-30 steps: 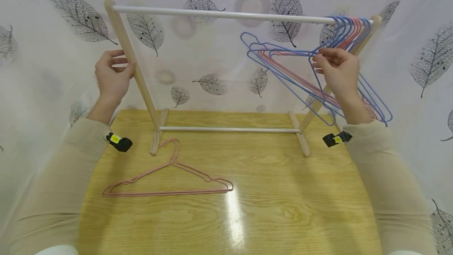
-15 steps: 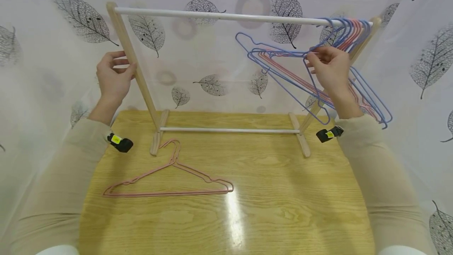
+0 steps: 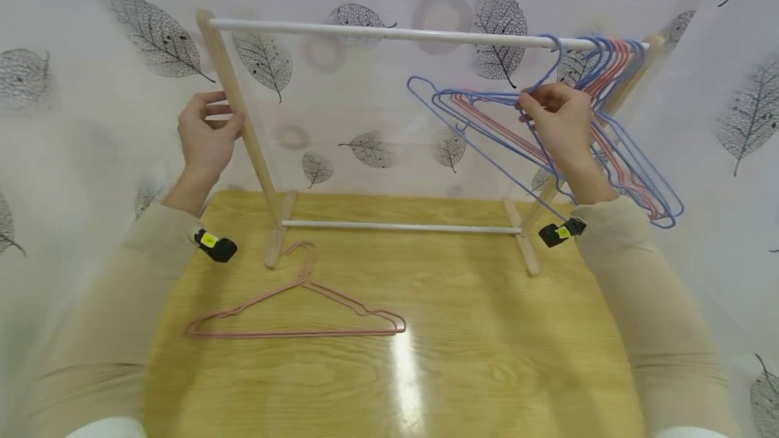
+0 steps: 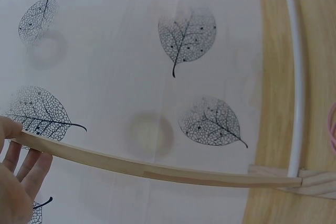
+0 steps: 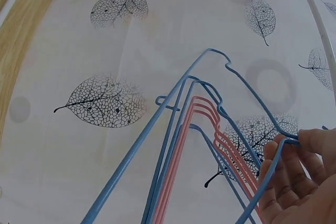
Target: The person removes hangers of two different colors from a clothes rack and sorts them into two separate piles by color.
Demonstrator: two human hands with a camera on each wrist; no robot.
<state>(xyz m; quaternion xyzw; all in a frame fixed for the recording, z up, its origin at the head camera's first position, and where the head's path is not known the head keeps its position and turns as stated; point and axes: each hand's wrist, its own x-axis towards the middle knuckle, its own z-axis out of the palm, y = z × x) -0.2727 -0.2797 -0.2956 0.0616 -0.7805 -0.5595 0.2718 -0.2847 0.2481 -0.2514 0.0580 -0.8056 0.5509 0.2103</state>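
With thumb and fingers my right hand [image 3: 561,113] pinches a blue hanger [image 5: 142,142] at its neck, just below the hook. That hook loops over the white top rail [image 3: 389,34], set apart to the left of the other hooks. Behind it hang several blue hangers and several pink hangers [image 5: 169,177], bunched at the rail's right end. My left hand [image 3: 209,130] grips the left wooden post [image 4: 131,167] of the rack between thumb and fingers, about midway up.
Two pink hangers [image 3: 292,334] lie overlapped on the wooden table [image 3: 462,357], in front of the rack's left foot [image 3: 274,249]. A white lower bar [image 3: 402,226] joins the rack's feet. A leaf-printed sheet [image 3: 377,110] covers the background.
My right hand has moved left with the blue hanger, whose hook has slid along the rail away from the bunch. My left hand stays on the post. The view has shifted slightly.
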